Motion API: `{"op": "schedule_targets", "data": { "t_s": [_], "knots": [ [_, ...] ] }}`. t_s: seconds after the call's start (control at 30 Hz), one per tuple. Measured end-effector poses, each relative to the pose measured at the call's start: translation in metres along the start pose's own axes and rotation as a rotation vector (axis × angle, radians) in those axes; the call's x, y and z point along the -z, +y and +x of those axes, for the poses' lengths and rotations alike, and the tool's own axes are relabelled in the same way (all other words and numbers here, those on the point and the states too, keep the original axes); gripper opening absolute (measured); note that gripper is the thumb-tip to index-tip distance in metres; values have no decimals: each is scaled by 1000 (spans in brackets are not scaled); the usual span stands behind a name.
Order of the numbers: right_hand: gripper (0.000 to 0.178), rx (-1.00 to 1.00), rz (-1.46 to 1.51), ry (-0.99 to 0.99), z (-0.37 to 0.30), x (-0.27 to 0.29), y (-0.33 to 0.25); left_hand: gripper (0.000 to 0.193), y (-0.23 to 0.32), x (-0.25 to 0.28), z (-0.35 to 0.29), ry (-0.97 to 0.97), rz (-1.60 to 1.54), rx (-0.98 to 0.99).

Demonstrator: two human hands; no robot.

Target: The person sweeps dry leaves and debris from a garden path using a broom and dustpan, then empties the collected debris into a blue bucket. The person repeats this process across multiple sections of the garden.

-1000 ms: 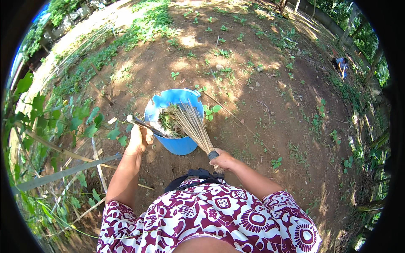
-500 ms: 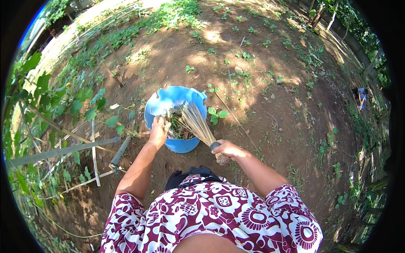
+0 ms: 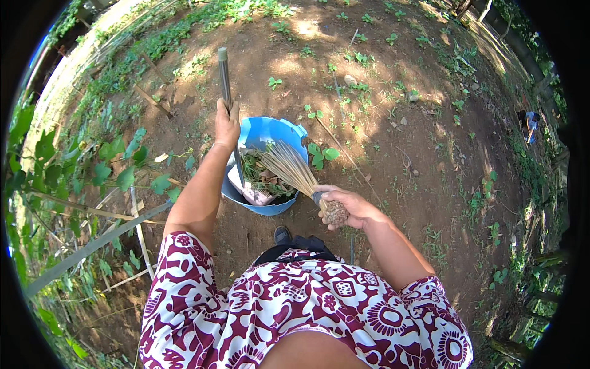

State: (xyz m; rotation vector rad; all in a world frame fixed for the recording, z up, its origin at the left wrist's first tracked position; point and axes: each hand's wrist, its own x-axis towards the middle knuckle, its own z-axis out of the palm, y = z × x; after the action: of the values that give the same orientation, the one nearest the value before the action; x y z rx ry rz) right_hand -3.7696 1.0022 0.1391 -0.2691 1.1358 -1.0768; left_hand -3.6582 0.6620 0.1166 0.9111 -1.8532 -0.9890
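My left hand is closed around the dark grey handle of a long-handled dustpan. Its pale pink and white pan rests inside a blue bucket, partly hidden by the handle and litter. Green and brown leaves lie in the bucket beside the pan. My right hand grips a stick broom near its bound end. The broom's thin bristles slant up and left over the bucket's right rim, against or just above the leaves; I cannot tell which.
Bare brown soil with small green seedlings surrounds the bucket. A thin stick lies to its right. On the left, leafy vines climb over poles and slats. Far right, a person in blue is visible.
My left hand has moved up, and the dustpan handle now stands upright in it. The pan now shows in the bucket. My right hand has shifted slightly right with the broom.
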Motion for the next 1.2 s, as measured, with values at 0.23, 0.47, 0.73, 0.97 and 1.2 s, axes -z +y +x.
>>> {"op": "schedule_targets", "data": {
  "t_s": [0.23,0.47,0.73,0.97,1.2],
  "knots": [
    [42,80,163,81,2,-41,-44,22,49,-52,52,-253,161,-205],
    [42,27,30,133,17,-55,-56,21,68,-123,42,-654,268,-346],
    [42,-157,-95,159,42,2,-81,15,120,-180,37,-714,402,-462],
    [44,-175,-119,-43,50,48,-123,16,146,-193,83,-671,560,-340],
    [41,-136,-120,-342,51,77,-175,18,158,-137,116,-300,672,-147]
  ]
}}
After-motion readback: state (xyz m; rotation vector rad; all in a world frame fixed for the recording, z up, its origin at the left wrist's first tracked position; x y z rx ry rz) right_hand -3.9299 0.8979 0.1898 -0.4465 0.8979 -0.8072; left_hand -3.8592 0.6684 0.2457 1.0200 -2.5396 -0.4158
